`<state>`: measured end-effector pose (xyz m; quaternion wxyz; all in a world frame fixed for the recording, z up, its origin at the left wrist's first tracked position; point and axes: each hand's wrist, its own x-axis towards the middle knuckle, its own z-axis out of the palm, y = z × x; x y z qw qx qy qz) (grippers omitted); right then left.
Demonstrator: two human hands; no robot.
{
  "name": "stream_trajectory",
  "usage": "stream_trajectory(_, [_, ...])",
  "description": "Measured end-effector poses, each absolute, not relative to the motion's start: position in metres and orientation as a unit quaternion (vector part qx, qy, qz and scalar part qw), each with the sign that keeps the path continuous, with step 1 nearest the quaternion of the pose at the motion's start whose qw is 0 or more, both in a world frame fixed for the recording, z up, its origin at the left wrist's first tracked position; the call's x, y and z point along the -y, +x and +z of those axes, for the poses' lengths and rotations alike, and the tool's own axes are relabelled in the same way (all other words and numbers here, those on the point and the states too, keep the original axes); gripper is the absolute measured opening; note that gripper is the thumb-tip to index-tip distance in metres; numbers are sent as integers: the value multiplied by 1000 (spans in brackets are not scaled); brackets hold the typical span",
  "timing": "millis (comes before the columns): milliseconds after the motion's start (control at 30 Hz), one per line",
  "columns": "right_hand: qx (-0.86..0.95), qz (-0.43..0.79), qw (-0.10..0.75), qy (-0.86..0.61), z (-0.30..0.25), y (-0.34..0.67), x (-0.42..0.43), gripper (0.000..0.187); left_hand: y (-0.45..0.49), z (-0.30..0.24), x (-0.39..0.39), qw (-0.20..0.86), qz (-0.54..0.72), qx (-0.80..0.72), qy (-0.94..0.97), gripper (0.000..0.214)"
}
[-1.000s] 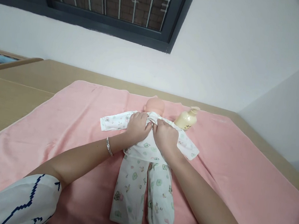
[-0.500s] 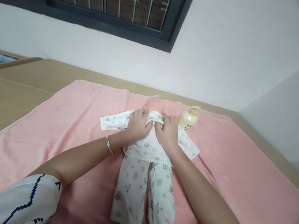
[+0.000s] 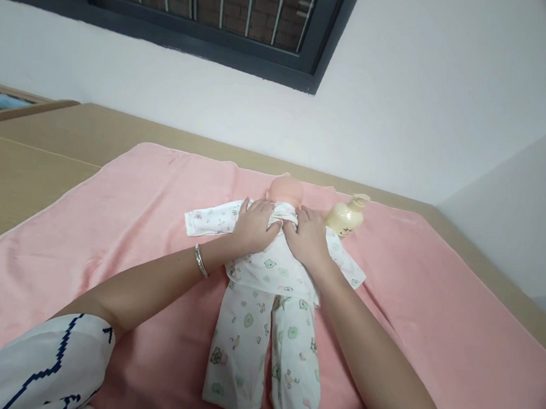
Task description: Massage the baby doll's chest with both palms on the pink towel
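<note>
A baby doll (image 3: 285,191) lies on a pink blanket (image 3: 166,200), its head away from me. It wears a white printed top (image 3: 271,266) and matching trousers (image 3: 242,338). My left hand (image 3: 255,228) lies flat on the upper torso at the left shoulder, fingers stretched towards the head. Opposite it, my right hand (image 3: 309,235) rests on the other shoulder in the same way. Both thumbs point inward, with the bunched cloth of the top between them. No facial features show on the head, so I cannot tell which side is up.
A cream pump bottle (image 3: 346,217) stands on the blanket just right of the doll's shoulder. Wooden board (image 3: 37,173) shows around the blanket. Behind are a white wall (image 3: 401,101) and a dark-framed window (image 3: 212,39). A raised wooden edge (image 3: 24,112) is at far left.
Both hands stay on the doll's shoulders, with only a slight shift of the fingers. The whole view has moved a little; the doll and bottle keep their places.
</note>
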<state>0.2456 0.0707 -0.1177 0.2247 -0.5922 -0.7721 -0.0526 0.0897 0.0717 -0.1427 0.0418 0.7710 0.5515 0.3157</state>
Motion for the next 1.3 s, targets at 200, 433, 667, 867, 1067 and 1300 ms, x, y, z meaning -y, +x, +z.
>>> stream_trajectory(200, [778,-34,229,-584,-118,247,-73,32,91,-143,-71,31,320,-555,767,39])
stream_trajectory(433, [795,-57,210,-566,-117,247,-70,32,91,-142,-68,22,325,-555,765,35])
stream_trajectory(667, [785,-69,183,-588,-112,244,-65,29,92,-142,-68,16,327,-561,761,33])
stream_trajectory(867, [773,-76,178,-604,-111,242,-64,27,92,-142,-67,15,334,-559,759,32])
stream_trajectory(1067, [756,-83,179,-624,-110,240,-60,28,92,-141,-67,12,338,-559,757,30])
stream_trajectory(1300, [746,-88,176,-637,-113,241,-60,31,93,-141,-66,13,338,-565,753,29])
